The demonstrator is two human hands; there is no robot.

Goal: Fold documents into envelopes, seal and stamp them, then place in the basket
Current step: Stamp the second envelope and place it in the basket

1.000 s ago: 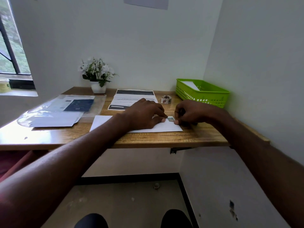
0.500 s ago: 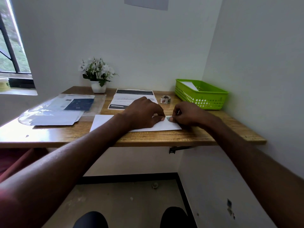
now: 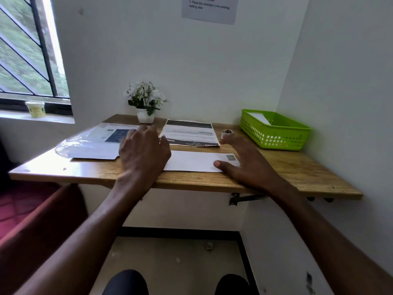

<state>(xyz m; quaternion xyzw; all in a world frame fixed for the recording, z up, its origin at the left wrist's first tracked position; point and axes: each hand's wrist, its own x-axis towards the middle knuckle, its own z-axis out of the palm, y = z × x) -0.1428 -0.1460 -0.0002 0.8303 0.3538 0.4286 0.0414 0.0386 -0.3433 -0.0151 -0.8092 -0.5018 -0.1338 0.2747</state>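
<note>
Our envelope (image 3: 197,161) lies flat on the desk (image 3: 297,169), stamp (image 3: 230,157) at its right corner. Right hand (image 3: 246,165) rests its thumb there, fingers spread wide, likely steadying; left hand (image 3: 144,154) hovers open. The basket (image 3: 274,135) waits.

Wooden table (image 3: 297,173) with envelope (image 3: 195,161), document (image 3: 189,133), basket (image 3: 274,130)

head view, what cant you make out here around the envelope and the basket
- Envelope: its left end is hidden under the left hand.
- Stamp: too small to read its design.
- Green basket: its wall hides most of the white paper inside.
- Wall notice: top cut off by the frame edge, text blurred.
- Right hand: whether its thumb touches the envelope is unclear.
</note>
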